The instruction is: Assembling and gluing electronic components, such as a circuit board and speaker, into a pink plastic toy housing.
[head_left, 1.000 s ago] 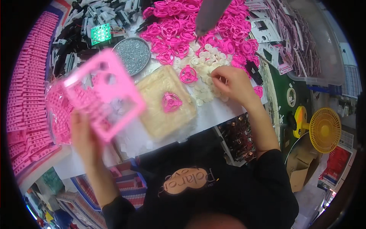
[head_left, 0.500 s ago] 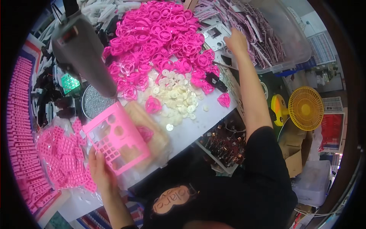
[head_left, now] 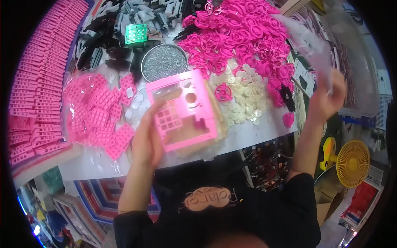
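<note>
My left hand [head_left: 149,134] grips the left edge of a pink plastic front panel [head_left: 208,109], which has a grid of small square holes, round holes and a larger cutout. The panel is tilted over a tan block [head_left: 218,149] at the table's front edge. My right hand [head_left: 328,98], raised on the right, is closed on a pale, thin flat panel [head_left: 308,43] that is smeared by motion. More whitish panels with cutouts [head_left: 305,80] lie beside that hand. A small pink wheel-like part [head_left: 223,92] rests just right of the pink panel.
Beyond are a round pan of small screws [head_left: 164,62], heaped pink ring parts [head_left: 240,33] and cream discs [head_left: 247,95]. Leftward lie bagged pink keypad pieces [head_left: 93,109], stacked pink panels [head_left: 43,78] and a lit green circuit board [head_left: 136,34]. A yellow fan [head_left: 352,163] stands lower right.
The view has swung left. My right hand has come back toward me from the whitish panels with a pale panel in it. The tall grey object over the table is out of view.
</note>
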The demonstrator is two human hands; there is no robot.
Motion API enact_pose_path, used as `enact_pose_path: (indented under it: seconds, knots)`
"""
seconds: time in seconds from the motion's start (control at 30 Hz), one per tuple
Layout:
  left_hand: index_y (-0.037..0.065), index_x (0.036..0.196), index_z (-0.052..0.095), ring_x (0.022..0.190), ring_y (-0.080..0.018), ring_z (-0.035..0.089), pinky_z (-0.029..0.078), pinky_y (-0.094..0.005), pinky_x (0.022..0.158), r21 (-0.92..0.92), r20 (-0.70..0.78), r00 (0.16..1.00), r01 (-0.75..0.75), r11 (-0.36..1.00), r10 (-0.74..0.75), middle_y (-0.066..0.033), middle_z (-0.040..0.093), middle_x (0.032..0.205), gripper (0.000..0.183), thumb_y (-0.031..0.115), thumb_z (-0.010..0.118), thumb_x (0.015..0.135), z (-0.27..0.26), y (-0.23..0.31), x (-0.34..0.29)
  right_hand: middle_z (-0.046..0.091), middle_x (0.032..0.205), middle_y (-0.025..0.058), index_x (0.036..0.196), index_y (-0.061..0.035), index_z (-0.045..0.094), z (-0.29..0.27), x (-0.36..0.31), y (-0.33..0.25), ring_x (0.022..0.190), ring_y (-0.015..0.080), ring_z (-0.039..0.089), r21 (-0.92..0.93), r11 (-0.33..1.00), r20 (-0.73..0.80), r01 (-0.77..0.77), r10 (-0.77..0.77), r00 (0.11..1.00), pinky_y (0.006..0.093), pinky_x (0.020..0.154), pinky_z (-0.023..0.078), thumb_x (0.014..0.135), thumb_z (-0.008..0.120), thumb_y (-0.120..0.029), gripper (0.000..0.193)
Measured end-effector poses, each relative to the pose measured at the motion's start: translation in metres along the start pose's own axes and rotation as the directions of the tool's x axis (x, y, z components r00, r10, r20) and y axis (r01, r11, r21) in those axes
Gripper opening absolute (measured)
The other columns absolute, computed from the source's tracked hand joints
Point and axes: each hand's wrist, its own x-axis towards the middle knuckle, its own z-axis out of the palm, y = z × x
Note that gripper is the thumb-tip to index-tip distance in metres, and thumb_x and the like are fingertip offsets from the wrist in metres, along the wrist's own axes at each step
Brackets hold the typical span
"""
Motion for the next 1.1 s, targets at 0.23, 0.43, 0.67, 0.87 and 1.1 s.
enact_pose_path:
  seconds: [0.23,0.43,0.67,0.87,1.1]
  knots:
    - [0.005,0.122,0.061,0.117,-0.0247,0.062,0.049,-0.0408,0.104,-0.082,0.133,0.989,0.072,0.994,-0.061,-0.0134,0.061,0.131,0.041,0.042,0.048,0.109,0.006,-0.017,0.004,0.065,0.118,0.0108,0.118,-0.0104,0.069,0.084,-0.071,-0.12,0.102,0.0317,0.064,0.365,0.897,0.653,0.248,-0.436,0.619,0.0355,0.081,0.054,0.07,0.08,-0.011,0.049]
    - [0.005,0.118,0.058,0.11,-0.0229,0.063,0.05,-0.0403,0.1,-0.065,0.084,0.996,0.0,0.998,0.006,-0.0104,0.063,0.119,0.032,0.035,0.05,0.108,-0.009,-0.002,-0.009,0.055,0.142,0.0139,0.154,-0.0008,0.036,0.089,-0.092,-0.108,0.134,0.0264,0.051,0.328,0.236,0.835,-0.915,0.381,0.398,0.0383,0.11,0.044,0.088,0.075,-0.012,0.078]
    - [0.001,0.157,0.028,0.108,-0.016,0.055,0.047,-0.0301,0.092,0.725,0.074,0.801,-0.453,0.52,0.594,-0.01,0.055,0.126,0.068,0.012,0.06,0.098,-0.002,0.0,-0.006,0.057,0.13,0.0087,0.15,0.0018,0.04,0.12,-0.11,-0.139,0.118,0.0151,0.056,0.457,0.27,0.785,-0.847,0.324,0.527,0.0331,0.1,0.048,0.1,0.066,-0.015,0.059]
    - [0.009,0.166,0.004,0.129,-0.0233,0.048,0.05,-0.0306,0.095,0.527,-0.029,0.911,-0.337,0.78,0.412,-0.0164,0.034,0.156,0.119,-0.006,0.078,0.073,0.022,0.021,-0.016,0.06,0.115,0.0063,0.144,0.003,0.045,0.114,-0.103,-0.141,0.105,0.0151,0.059,0.465,0.06,0.829,-0.883,0.32,0.459,0.0306,0.092,0.049,0.102,0.065,-0.022,0.053]
    - [0.01,0.166,0.001,0.135,-0.0265,0.046,0.047,-0.0383,0.105,0.507,0.034,0.942,-0.304,0.806,0.334,-0.017,0.035,0.154,0.117,-0.003,0.075,0.076,0.029,0.011,-0.015,0.063,0.116,0.0095,0.143,0.0024,0.046,0.123,-0.11,-0.143,0.106,0.0175,0.062,0.475,0.342,0.767,-0.81,0.29,0.572,0.0324,0.093,0.049,0.102,0.065,-0.03,0.056]
